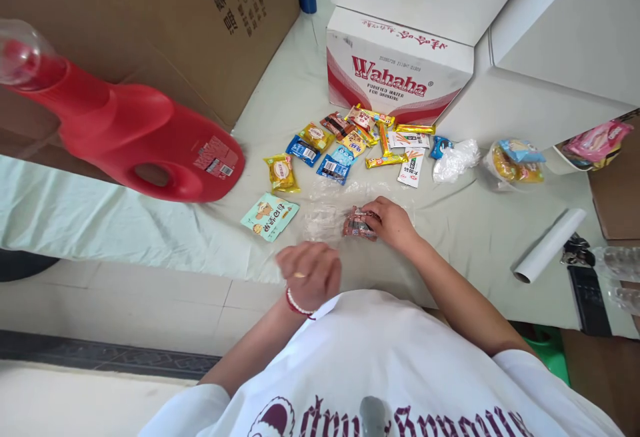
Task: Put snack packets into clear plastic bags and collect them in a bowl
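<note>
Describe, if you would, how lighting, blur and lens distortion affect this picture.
Head view throughout: soft light, faint shadows; glints on the clear plastic wrapping; left hand motion-blurred, right hand crisper; apparent wide-angle stretching towards the edges, including the red bottle.

left hand (311, 274): blurred | shirt lettering (320, 418): cut off, bottom edge

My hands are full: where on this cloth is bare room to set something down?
The widest bare patch looks to be between the right forearm and the white roll. Another lies between the brown carton and the Wahaha box. Snack packets crowd the cloth before that box.
</note>
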Action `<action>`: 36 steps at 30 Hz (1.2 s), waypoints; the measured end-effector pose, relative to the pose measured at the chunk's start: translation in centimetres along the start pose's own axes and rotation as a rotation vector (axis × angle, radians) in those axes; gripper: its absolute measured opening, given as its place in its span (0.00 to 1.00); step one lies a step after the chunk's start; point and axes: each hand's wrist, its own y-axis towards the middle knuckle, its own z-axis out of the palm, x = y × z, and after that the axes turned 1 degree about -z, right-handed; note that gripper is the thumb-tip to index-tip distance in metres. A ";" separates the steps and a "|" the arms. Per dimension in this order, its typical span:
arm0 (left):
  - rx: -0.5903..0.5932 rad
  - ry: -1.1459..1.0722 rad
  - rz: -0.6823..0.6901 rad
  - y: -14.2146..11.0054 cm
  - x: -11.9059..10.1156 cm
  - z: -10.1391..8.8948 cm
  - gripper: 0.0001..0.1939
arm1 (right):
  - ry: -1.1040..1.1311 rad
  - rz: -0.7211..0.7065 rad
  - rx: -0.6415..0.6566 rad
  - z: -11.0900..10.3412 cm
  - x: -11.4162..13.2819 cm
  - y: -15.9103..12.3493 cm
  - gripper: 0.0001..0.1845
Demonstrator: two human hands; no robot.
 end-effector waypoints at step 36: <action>-0.001 -0.481 -0.618 2.4 2.9 5.1 0.14 | 0.166 -0.297 -0.009 4.1 -2.0 -3.8 0.20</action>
